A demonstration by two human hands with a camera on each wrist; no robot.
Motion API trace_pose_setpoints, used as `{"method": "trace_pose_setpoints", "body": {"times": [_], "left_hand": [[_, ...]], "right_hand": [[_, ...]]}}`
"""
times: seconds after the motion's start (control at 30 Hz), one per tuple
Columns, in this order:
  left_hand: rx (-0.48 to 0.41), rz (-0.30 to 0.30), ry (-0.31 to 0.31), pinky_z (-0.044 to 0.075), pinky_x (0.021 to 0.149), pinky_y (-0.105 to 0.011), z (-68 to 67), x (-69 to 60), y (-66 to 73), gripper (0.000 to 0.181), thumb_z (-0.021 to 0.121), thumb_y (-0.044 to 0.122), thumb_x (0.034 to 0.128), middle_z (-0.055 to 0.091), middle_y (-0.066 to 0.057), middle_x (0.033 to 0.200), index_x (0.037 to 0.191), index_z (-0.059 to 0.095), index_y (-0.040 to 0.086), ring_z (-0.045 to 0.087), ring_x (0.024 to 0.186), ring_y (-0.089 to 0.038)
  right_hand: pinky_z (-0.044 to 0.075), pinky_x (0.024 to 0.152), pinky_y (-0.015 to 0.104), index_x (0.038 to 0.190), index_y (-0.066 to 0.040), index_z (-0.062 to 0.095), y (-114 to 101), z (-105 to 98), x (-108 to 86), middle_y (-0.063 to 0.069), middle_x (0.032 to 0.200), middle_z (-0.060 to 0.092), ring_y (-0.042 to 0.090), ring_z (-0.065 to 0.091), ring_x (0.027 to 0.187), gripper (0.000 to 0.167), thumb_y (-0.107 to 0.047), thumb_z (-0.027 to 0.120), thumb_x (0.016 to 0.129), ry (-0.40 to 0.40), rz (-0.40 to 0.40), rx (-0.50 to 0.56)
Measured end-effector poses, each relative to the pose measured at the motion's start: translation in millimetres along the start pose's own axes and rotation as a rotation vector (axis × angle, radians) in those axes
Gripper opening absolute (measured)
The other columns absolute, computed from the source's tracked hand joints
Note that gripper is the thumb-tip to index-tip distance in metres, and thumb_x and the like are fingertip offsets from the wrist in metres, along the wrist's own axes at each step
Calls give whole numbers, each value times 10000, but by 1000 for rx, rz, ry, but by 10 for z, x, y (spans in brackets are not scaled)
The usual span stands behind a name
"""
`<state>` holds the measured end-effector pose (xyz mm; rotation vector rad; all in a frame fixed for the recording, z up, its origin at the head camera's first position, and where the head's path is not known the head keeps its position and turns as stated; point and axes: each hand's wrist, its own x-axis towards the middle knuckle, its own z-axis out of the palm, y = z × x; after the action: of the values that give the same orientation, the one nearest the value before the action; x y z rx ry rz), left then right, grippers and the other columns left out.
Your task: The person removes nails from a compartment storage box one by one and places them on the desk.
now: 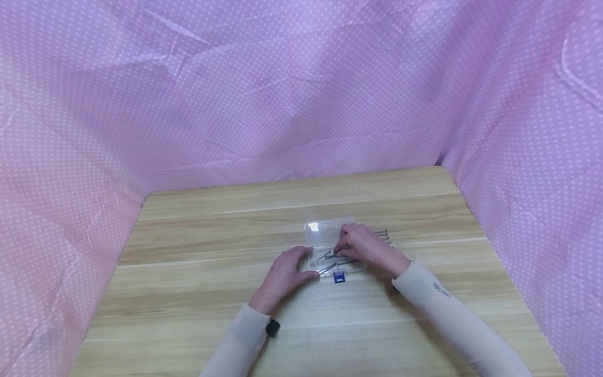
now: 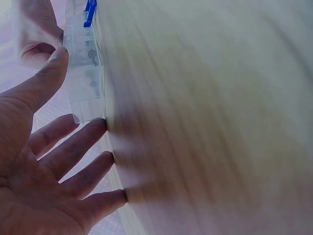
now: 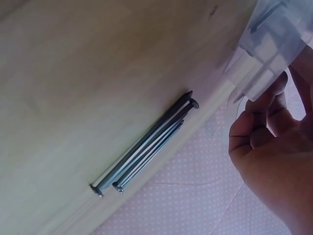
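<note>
A clear plastic divided box (image 2: 84, 68) lies on the table with its transparent lid (image 1: 327, 232) folded back and a blue latch (image 1: 339, 277) at the front. Several metal nails (image 1: 327, 269) are inside it. My left hand (image 1: 282, 273) holds the box's left end between thumb and index finger; the other fingers (image 2: 85, 181) are spread, their tips at the tabletop. Over the box, my right hand (image 1: 365, 245) reaches in with curled fingers, its fingertips pinching at a nail (image 1: 331, 256). In the right wrist view the box wall partly hides those fingertips.
Several long nails (image 3: 144, 144) lie side by side on the wooden table (image 1: 198, 272), just right of the box and partly behind my right hand in the head view. Pink dotted cloth (image 1: 226, 104) hangs behind the table and along its sides.
</note>
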<state>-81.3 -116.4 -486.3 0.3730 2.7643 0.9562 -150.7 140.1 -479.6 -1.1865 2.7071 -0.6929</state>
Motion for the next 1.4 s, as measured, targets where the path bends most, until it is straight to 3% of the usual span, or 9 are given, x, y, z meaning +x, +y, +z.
{"method": "trace_pose_setpoints", "body": {"times": [0.5, 0.8, 1.4], "left_hand": [[-15, -12, -7, 451, 1093, -508, -5, 17, 21, 647, 863, 357, 846, 656, -97, 1359, 1386, 625, 92, 592, 1262, -316], [-14, -18, -5, 453, 1092, -502, -2, 21, 26, 649, 864, 362, 844, 657, -92, 1354, 1385, 625, 94, 594, 1255, -307], [-25, -33, -10, 468, 1079, -505, 7, 12, 25, 657, 872, 363, 836, 662, -87, 1351, 1382, 629, 91, 596, 1251, -313]], "right_hand": [[421, 785, 311, 1035, -233, 843, 18, -51, 24, -115, 913, 571, 112, 503, 873, 168, -205, 843, 869, -81, -3, -66], [415, 767, 309, 1032, -235, 843, 62, -34, 49, -93, 917, 568, 131, 489, 876, 189, -189, 854, 849, -63, -85, -123], [425, 830, 352, 951, -194, 813, 48, 7, 32, -62, 987, 607, 168, 509, 959, 58, -207, 819, 894, -55, -125, -135]]}}
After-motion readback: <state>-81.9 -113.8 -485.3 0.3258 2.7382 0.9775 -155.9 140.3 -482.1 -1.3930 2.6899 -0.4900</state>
